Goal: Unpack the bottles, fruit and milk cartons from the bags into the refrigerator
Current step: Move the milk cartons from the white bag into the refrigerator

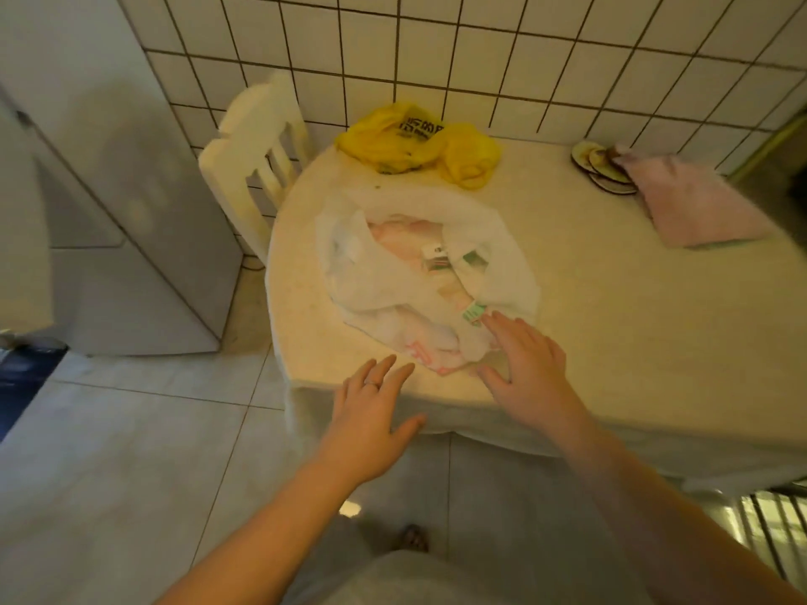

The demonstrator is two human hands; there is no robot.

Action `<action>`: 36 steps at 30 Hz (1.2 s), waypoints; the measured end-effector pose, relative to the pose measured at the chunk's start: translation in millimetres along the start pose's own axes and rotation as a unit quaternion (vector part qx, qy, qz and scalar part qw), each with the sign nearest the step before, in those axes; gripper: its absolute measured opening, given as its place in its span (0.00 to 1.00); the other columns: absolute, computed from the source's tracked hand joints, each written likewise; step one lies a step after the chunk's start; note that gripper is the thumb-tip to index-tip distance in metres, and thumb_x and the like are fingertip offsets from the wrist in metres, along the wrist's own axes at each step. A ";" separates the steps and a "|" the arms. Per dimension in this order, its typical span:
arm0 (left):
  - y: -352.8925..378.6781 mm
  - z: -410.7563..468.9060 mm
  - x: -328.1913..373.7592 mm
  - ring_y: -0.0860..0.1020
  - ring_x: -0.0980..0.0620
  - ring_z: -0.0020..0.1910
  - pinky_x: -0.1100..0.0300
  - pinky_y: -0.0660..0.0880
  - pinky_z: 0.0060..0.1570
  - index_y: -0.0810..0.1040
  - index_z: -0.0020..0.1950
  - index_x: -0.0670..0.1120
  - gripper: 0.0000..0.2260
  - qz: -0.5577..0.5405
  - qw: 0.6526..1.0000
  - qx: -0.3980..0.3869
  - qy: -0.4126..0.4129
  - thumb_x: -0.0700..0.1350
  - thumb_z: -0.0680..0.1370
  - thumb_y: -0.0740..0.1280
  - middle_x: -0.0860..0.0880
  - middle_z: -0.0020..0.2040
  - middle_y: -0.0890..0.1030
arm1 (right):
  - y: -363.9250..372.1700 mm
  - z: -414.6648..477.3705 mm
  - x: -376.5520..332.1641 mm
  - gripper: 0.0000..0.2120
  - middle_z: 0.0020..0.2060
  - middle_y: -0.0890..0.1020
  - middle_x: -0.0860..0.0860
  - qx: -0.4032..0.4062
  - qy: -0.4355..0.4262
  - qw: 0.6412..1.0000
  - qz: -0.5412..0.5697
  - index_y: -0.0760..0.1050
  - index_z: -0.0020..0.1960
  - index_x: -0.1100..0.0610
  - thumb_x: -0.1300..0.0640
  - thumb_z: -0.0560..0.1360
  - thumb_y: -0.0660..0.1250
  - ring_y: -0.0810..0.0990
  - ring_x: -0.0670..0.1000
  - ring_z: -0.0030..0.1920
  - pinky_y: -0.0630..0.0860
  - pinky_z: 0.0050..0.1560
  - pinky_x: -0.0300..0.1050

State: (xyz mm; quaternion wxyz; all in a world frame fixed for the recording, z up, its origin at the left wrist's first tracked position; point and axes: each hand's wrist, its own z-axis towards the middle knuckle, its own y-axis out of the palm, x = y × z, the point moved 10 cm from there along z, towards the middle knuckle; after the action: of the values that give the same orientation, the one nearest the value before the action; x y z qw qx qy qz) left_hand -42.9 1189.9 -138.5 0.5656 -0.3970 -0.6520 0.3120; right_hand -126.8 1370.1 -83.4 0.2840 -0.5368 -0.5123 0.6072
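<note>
Both hands reach over the near edge of the round cream-clothed table. The left hand hovers, fingers straight and spread. The right hand, fingers also apart, is at the near rim of the crumpled white plastic bag; I cannot tell whether it touches. Inside, small green-and-white cartons show blurred, half buried in folds. The crumpled yellow plastic bag hides its contents. The pale grey refrigerator is cut off on the left.
</note>
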 end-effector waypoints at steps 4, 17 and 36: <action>-1.4 29.1 34.2 0.47 0.47 0.80 0.50 0.46 0.77 0.55 0.80 0.57 0.33 0.020 0.998 0.030 0.044 0.64 0.78 0.63 0.51 0.82 0.52 | -30.8 36.3 23.0 0.31 0.78 0.60 0.45 0.016 -0.046 0.998 -0.040 0.58 0.78 0.45 0.50 0.78 0.65 0.55 0.52 0.78 0.51 0.74 0.54; 62.8 170.2 69.2 0.51 0.45 0.80 0.37 0.43 0.77 0.54 0.81 0.54 0.34 0.103 0.979 -0.147 0.097 0.60 0.78 0.64 0.49 0.81 0.58 | 18.4 179.1 41.4 0.41 0.80 0.36 0.55 -0.190 -0.325 0.804 -0.459 0.47 0.79 0.39 0.64 0.77 0.64 0.35 0.64 0.78 0.41 0.74 0.69; 78.4 203.1 70.3 0.73 0.44 0.63 0.52 0.67 0.59 0.61 0.78 0.60 0.25 0.075 0.990 -0.114 -0.035 0.49 0.80 0.59 0.48 0.70 0.74 | 4.4 282.9 170.0 0.16 0.64 0.80 0.52 -0.150 -0.303 0.851 -0.402 0.79 0.58 0.50 0.53 0.70 0.70 0.76 0.56 0.67 0.60 0.71 0.64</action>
State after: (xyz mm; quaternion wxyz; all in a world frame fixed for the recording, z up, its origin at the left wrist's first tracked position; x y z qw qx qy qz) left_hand -233.2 1298.2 -204.8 0.4687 -0.4957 -0.6709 0.2907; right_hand -437.3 1431.1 -177.5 0.2500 -0.1095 -0.8288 0.4884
